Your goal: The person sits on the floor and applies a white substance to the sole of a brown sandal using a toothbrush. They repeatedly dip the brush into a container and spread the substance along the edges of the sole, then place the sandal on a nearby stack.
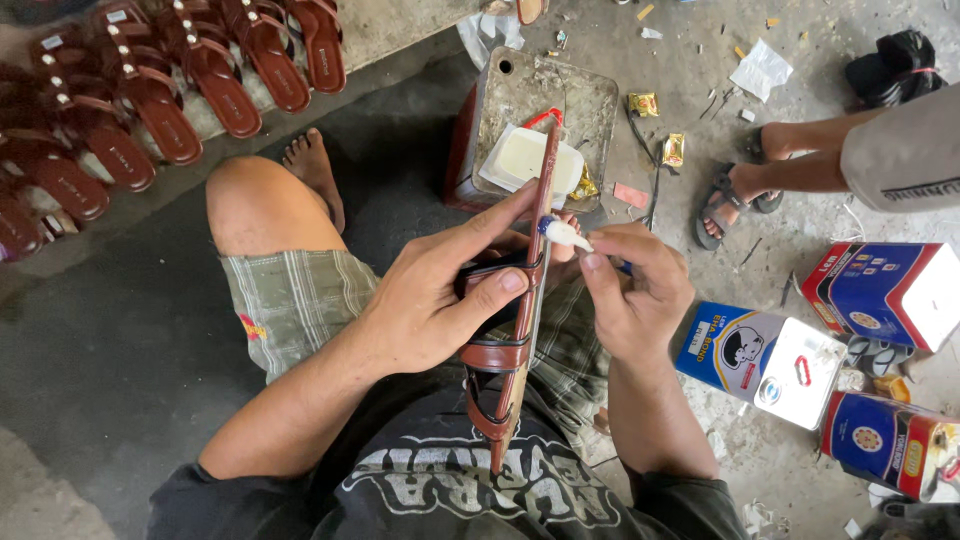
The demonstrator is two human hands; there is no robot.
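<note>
**Glue on the sandal edge**

My left hand (430, 300) is closed around the brown sandal (510, 330), held on its side over my lap; my right hand (630, 290) pinches a gluey brush (562, 234) at its edge; a shaky hand could smear glue on the straps.

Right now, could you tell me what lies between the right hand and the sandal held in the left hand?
In the head view, a glue-tipped brush spans it, from the right hand to the brown sandal.

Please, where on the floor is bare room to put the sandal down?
Bare dark floor lies left of the bent knee, below the sandal rows. The right side is crowded: blue tins, scraps, another person's feet.
</note>
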